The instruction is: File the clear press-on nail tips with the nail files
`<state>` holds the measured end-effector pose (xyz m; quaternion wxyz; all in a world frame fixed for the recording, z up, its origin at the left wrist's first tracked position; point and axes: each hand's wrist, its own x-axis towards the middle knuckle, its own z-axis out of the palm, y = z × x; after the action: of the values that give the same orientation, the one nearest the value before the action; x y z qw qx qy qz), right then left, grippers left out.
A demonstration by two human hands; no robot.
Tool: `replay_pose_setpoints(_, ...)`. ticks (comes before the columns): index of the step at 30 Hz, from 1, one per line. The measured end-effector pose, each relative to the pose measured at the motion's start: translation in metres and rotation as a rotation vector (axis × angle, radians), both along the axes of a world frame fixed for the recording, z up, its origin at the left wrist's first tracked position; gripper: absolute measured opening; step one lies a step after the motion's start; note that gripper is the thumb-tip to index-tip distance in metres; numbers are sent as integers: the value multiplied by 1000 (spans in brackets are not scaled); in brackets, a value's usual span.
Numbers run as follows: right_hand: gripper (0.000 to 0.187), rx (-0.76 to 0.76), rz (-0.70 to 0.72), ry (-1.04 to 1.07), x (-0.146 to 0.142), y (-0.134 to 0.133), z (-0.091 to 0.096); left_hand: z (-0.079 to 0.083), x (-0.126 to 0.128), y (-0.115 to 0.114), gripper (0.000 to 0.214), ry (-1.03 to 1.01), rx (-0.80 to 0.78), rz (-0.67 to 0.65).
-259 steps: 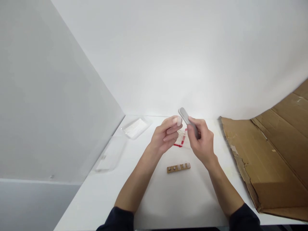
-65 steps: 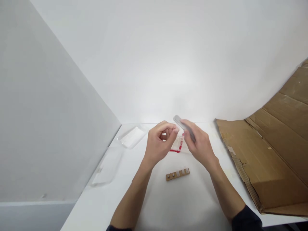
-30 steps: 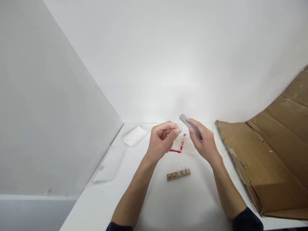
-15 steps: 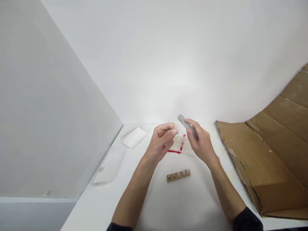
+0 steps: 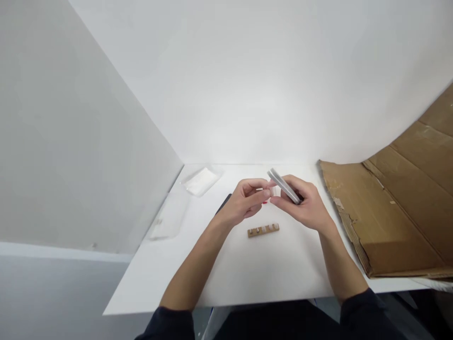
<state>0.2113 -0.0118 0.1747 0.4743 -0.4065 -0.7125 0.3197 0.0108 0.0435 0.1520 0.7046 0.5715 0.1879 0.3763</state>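
Observation:
My right hand [image 5: 307,209] grips a flat grey nail file [image 5: 283,185], its free end pointing up and left. My left hand [image 5: 247,203] is held just left of it, thumb and fingers pinched on a small pale nail tip [image 5: 271,191] that touches the file. Both hands hover above the white table [image 5: 247,274]. Just in front of them lies a brown strip [image 5: 263,230] carrying several pale nail tips. A speck of red [image 5: 264,202] from a clear bag shows between the hands; the rest of the bag is hidden.
A clear plastic tray [image 5: 201,180] sits at the back left and a clear lid [image 5: 170,219] lies along the left wall. A dark object [image 5: 223,204] pokes out behind my left wrist. Flattened cardboard [image 5: 392,212] covers the right side.
My hands have come together and lower over the table, and the file now meets the piece in my left fingers. The view has tipped down, showing the table's near edge.

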Motion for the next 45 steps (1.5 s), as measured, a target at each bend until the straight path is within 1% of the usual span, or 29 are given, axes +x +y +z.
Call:
replay_pose_setpoints(4,27,-69,-30,-75,1,-11,-14,-20,-5,-13,36,44,-45,12)
replay_pose_setpoints(6,25,-92,-34,-126,3,-16,-26,-30,-5,-20,38,84,-50,28)
replay_pose_setpoints(10,22,-113,-38,-226,8,-21,-58,-55,-11,-27,42,219,-21,54)
replay_pose_setpoints(12,23,-144,-33,-249,9,-20,-75,-71,-18,-24,43,302,25,72)
replay_pose_setpoints(13,23,-149,-34,-254,8,-18,-84,-80,-21,-21,44,348,54,102)
replay_pose_setpoints(14,24,-140,-36,-261,8,-15,-92,-89,-24,-17,45,375,77,179)
replay_pose_setpoints(15,24,-115,-41,-271,8,-13,-99,-99,-26,-13,45,399,101,289)
replay_pose_setpoints(17,25,-44,-58,-297,7,-8,-113,-118,-28,-5,41,459,228,536)
replay_pose_setpoints(18,26,-18,-67,-310,6,-6,-119,-126,-27,-2,39,475,303,633)
replay_pose_setpoints(19,27,-6,-75,-324,6,-5,-124,-133,-26,0,38,482,346,671)
replay_pose_setpoints(21,29,7,-90,-355,5,-5,-132,-144,-24,3,36,481,372,683)
replay_pose_setpoints(24,25,66,-87,-414,3,-6,-139,-150,-21,4,34,476,397,645)
replay_pose_setpoints(28,18,107,-51,-430,-1,-8,-144,-148,-22,3,32,497,391,646)
replay_pose_setpoints(37,17,7,-50,-413,0,-7,-148,-148,-26,2,29,622,406,611)
replay_pose_setpoints(41,21,10,-37,-443,0,-7,-151,-148,-25,0,31,634,417,600)
replay_pose_setpoints(45,19,3,-6,-466,-1,-7,-153,-148,-24,0,31,642,412,564)
